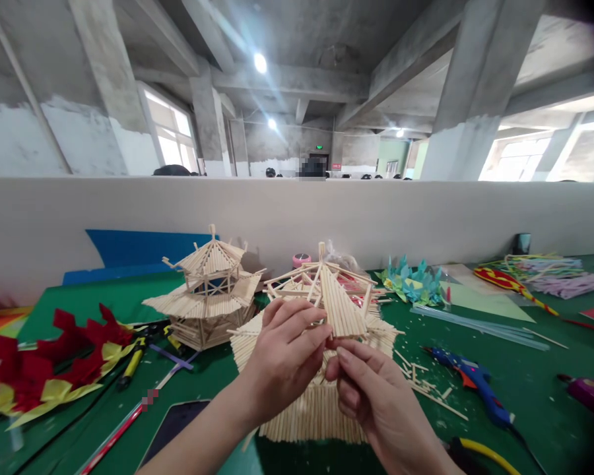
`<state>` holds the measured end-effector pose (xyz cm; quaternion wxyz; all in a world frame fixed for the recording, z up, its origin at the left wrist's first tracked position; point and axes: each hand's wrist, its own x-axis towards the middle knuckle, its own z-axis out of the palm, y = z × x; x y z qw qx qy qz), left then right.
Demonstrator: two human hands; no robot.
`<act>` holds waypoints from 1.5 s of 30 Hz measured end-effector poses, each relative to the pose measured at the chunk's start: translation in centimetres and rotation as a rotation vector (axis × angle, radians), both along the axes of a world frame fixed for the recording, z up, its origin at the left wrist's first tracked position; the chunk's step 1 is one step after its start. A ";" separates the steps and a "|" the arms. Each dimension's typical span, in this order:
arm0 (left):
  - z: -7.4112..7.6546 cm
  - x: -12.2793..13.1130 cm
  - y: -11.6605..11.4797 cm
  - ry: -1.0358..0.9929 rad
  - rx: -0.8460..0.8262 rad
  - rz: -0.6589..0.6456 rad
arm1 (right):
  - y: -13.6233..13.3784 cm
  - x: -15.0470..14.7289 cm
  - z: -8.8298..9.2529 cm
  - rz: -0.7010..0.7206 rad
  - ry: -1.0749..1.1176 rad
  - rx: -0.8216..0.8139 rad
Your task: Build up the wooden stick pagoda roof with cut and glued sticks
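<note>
A pavilion model of thin wooden sticks (pixel 311 415) stands in front of me, its upper roof partly an open frame of sticks. On that frame leans a triangular roof panel (pixel 344 307) of sticks laid side by side. My left hand (pixel 290 346) is closed at the panel's lower left edge, fingertips pressed against it. Just below the panel's bottom edge, my right hand (pixel 371 389) is closed, thumb and forefinger pinched together. What lies between those right fingertips is hidden.
A second stick pavilion (pixel 210 290) stands to the left. Rightward lie cut stick pieces (pixel 423 376), a blue glue gun (pixel 472 386) and yellow-handled pliers (pixel 490 455). A red and yellow paper crown (pixel 44 363) lies far left. A white partition (pixel 277 208) rises behind the table.
</note>
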<state>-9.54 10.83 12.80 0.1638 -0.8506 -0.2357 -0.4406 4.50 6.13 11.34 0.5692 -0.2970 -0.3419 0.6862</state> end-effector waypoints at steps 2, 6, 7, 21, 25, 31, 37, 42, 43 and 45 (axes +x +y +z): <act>-0.1 -0.1 0.0 0.004 -0.006 -0.006 | 0.1 -0.3 -0.2 -0.024 0.043 0.002; -0.4 -0.2 0.2 0.015 0.000 -0.012 | 0.4 -0.8 -0.7 -0.064 0.098 0.008; -0.4 -0.3 0.2 0.020 0.003 -0.013 | 0.5 -0.9 -0.9 -0.077 0.104 0.012; -0.4 -0.5 0.3 0.053 0.015 -0.002 | 0.8 -1.9 -1.0 -0.164 0.160 0.006; -0.2 -0.4 0.1 0.047 0.025 -0.008 | 1.0 -2.0 -1.2 -0.167 0.191 0.008; -0.1 -0.4 0.1 0.047 0.006 -0.004 | 1.2 -2.0 -1.3 -0.179 0.190 0.003; -0.1 -0.3 0.0 0.038 -0.010 0.002 | 1.2 -2.0 -1.3 -0.179 0.185 -0.001; -0.2 -0.4 -0.1 0.045 -0.024 0.005 | 1.1 -2.0 -1.2 -0.176 0.189 0.004; -0.3 -0.4 -0.1 0.044 -0.027 0.006 | 1.1 -2.0 -1.1 -0.176 0.189 0.000; -0.3 -0.4 -0.1 0.038 -0.034 0.014 | 1.0 -2.0 -0.9 -0.175 0.189 -0.006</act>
